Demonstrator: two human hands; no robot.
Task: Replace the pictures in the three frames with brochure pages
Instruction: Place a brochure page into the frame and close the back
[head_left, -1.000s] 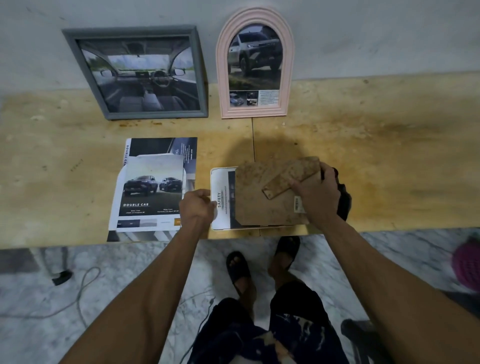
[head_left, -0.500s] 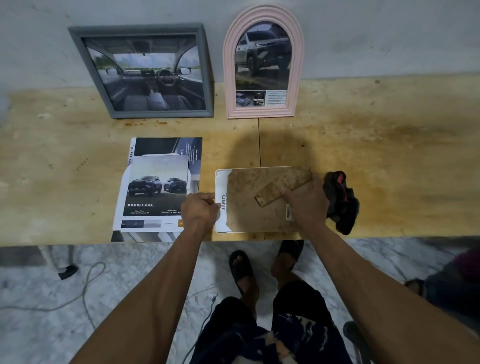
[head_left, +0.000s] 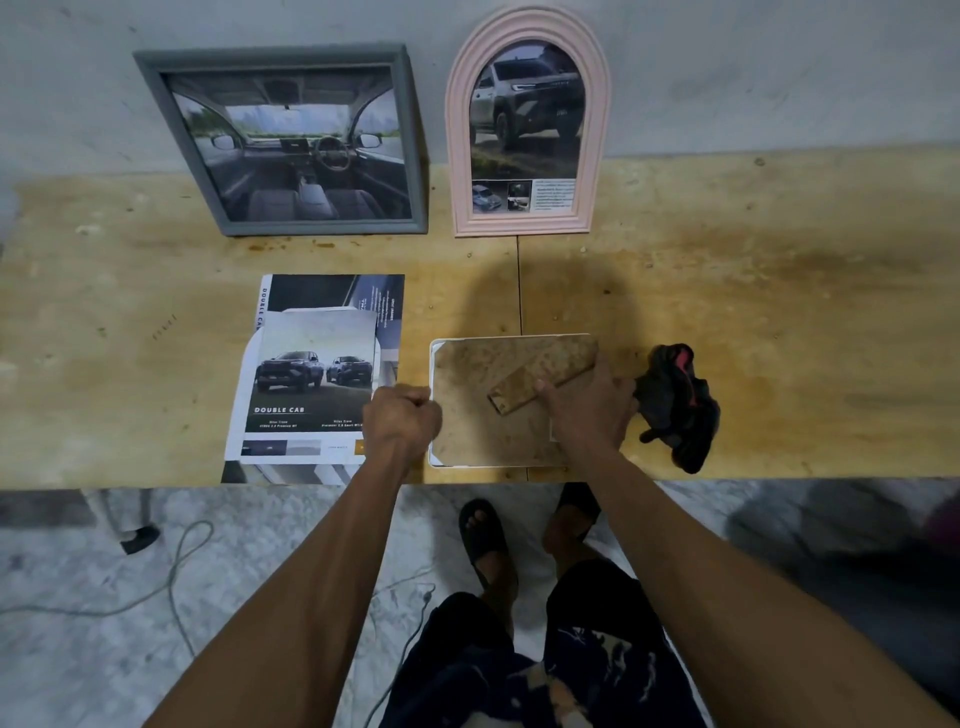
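Lying face down at six o'clock, the white frame (head_left: 514, 402) had its brown backing (head_left: 470, 415) pressed by the right hand (head_left: 587, 410); the left hand (head_left: 402, 421), a fist, pinched its edge. The brochure page underneath could crease if the backing slid.

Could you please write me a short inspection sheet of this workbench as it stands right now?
Surface: stained wooden bench against a grey wall.
Job's things: grey frame and pink arched frame lean on the wall, car pages inside; white frame lies face down with its brown backing board on; brochure pages lie left of it.
Clutter: dark cloth.
Hands: left hand fisted at the frame's left edge; right hand rests on the backing's stand.
Cables: cord on the floor.
Surroundings: marble floor, sandalled feet.
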